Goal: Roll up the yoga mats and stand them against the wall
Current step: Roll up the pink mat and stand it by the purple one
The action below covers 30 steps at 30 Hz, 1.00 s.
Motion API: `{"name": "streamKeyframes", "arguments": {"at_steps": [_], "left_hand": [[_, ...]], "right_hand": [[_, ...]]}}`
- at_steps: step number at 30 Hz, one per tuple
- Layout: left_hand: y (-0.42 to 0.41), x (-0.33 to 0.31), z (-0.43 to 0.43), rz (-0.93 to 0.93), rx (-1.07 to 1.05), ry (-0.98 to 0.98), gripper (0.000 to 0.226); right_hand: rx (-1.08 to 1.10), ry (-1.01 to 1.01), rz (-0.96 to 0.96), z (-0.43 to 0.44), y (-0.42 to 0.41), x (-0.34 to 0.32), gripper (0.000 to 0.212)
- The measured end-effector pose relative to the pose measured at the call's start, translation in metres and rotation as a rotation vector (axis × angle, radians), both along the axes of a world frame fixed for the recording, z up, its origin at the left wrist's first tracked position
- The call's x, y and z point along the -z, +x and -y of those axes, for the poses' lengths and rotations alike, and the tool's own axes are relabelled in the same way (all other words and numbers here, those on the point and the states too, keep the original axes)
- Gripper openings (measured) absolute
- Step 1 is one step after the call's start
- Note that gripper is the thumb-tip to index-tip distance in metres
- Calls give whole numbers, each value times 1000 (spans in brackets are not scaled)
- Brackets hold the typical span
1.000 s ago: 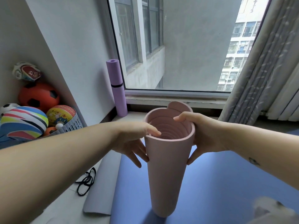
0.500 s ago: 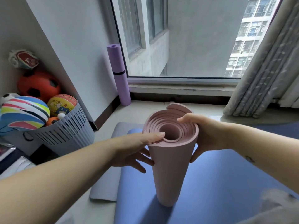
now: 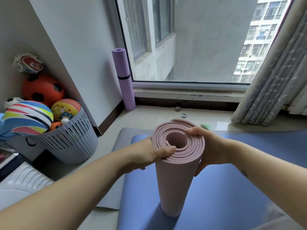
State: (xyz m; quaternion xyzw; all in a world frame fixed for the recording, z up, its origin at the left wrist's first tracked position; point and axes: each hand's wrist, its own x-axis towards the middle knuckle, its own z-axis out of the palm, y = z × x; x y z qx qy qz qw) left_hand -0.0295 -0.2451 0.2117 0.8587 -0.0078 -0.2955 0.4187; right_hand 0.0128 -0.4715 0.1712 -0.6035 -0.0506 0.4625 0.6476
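A rolled pink yoga mat (image 3: 174, 183) stands upright on a flat blue mat (image 3: 224, 193). My left hand (image 3: 154, 153) grips its top from the left, thumb over the coiled rim. My right hand (image 3: 207, 146) grips the top from the right, thumb on the rim, fingers down the side. A rolled purple mat (image 3: 123, 78) with a black strap stands in the corner against the wall by the window. A grey mat (image 3: 114, 193) lies flat beneath the blue one, its left edge showing.
A grey slatted basket (image 3: 69, 143) full of balls stands at the left by the wall. A curtain (image 3: 272, 80) hangs at the right. Small objects, among them a round lid (image 3: 183, 115), lie on the tiled floor below the window sill.
The pink roll's coil has tightened and its central hole has shrunk. My view has tilted down onto the top of the roll. Both hands have stayed at its top.
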Motion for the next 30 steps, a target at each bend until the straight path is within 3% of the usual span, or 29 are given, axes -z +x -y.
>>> {"name": "streamKeyframes", "arguments": {"at_steps": [2,6,9,14,19,23,25,30], "left_hand": [[5,-8,9,165,-57,-16,58],[6,-3,31,242,-211,-61,49],[1,6,34,398,-182,-18,39],[-12,13,28,447,-57,-15,42],[-16,15,26,534,20,68,48],[-20,14,27,568,70,93,46],[-20,15,26,575,65,99,46],[-17,16,18,584,60,84,42]], "right_hand": [[8,-1,-9,1,-5,0,58],[56,0,-9,1,-11,-1,54],[89,25,-4,3,-11,2,59],[-5,125,-7,4,-18,11,61],[6,81,-18,-1,-30,16,90],[42,121,-58,0,-36,21,100],[43,100,-92,-1,-36,19,97],[63,8,-65,-12,-29,7,64]]}}
